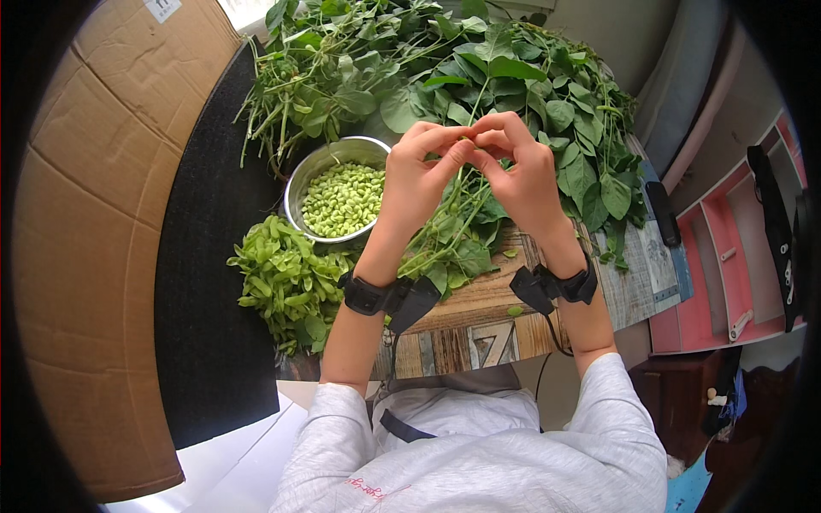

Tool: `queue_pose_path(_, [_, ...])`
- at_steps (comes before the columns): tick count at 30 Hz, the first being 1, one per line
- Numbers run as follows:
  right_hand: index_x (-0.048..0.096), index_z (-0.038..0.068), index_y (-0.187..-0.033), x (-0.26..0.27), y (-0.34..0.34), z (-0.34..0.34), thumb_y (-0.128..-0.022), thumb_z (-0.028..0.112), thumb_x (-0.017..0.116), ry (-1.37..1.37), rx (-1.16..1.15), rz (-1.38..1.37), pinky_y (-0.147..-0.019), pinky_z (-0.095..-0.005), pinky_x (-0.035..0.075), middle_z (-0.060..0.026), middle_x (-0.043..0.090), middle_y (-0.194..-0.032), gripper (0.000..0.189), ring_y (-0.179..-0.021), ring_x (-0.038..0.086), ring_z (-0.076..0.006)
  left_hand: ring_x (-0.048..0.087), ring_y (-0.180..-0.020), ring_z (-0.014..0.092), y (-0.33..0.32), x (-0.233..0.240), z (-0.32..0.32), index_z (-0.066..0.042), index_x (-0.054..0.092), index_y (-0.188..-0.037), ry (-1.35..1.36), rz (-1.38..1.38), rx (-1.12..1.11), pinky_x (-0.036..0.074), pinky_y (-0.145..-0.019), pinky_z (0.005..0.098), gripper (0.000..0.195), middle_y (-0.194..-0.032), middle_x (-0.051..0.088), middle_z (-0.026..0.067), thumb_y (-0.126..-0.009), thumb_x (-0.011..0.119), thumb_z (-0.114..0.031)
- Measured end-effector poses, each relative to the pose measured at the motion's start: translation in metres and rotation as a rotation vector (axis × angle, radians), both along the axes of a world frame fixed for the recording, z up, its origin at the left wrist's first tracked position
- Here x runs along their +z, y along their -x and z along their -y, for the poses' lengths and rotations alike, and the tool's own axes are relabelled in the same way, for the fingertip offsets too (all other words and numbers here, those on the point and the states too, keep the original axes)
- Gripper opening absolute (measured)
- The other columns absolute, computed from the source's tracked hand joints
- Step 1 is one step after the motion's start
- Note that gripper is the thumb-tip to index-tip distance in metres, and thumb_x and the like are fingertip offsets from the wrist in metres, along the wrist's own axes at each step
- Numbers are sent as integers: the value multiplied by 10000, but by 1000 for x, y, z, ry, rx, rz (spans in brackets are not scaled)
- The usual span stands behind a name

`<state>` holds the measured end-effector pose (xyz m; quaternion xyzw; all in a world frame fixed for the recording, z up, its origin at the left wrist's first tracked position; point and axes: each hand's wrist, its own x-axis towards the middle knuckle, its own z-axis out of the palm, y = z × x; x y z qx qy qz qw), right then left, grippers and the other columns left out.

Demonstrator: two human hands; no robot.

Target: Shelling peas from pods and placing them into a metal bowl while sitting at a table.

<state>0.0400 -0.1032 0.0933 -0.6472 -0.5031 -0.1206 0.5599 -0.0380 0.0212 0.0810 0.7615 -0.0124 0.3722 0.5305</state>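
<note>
My left hand (420, 163) and my right hand (521, 160) meet fingertip to fingertip above the table. Pinched between them is a small green soybean pod (466, 137), mostly hidden by the fingers. To the left of my left hand stands a metal bowl (293, 208), partly covered by that hand. Shelled green soybeans (340, 200) lie in it. A pile of green pods (282, 276), many looking split, sits in front of the bowl. Beneath my hands are leafy soybean stems (458, 240).
A large heap of soybean plants (500, 70) covers the back of the wooden-patterned table (487, 314). A cardboard sheet (102, 192) and black mat (211, 276) line the left. A dark device (662, 211) rests at the right edge, near a pink shelf (696, 276). Cables hang from my wrist straps.
</note>
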Motion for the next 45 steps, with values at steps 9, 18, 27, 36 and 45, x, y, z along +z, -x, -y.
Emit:
queue_pose_path(9, [538,15,-996,-2,-8,2,-824,56,603,24,231,-453,-662,-253,498,-94,669,-801,188,-740,649,-136,548,-676,68,8,5,5,5,497,-1190,-91,-163,61,470,-596,213,329,-740,576,16,-875,542,-79])
queue_pose_path(18, [607,17,-917,-6,-13,2,-817,78,612,149,183,-381,-618,-236,485,-75,662,-793,117,-719,620,-111,527,-644,72,13,15,15,-30,347,-1290,-135,-127,101,459,-591,216,484,-706,539,36,-830,494,1])
queue_pose_path(27, [607,19,-934,-3,-14,5,-835,80,603,3,363,-550,-591,-197,426,-6,594,-777,116,-689,534,-49,491,-639,53,8,11,18,-38,405,-1237,-89,-36,67,447,-577,199,435,-703,526,19,-814,487,19])
queue_pose_path(36, [567,35,-1040,-4,-10,2,-854,48,574,18,317,-441,-580,-177,398,16,552,-751,186,-664,482,-24,567,-577,128,0,1,16,-4,427,-1177,44,30,55,462,-538,257,358,-664,569,59,-833,518,-44])
queue_pose_path(45, [569,39,-922,-2,-4,1,-835,49,599,-164,239,-348,-600,-221,446,-25,577,-835,93,-741,555,-79,465,-530,90,9,12,16,-29,389,-1227,549,-93,-471,381,-477,216,310,-613,503,35,-935,432,-122])
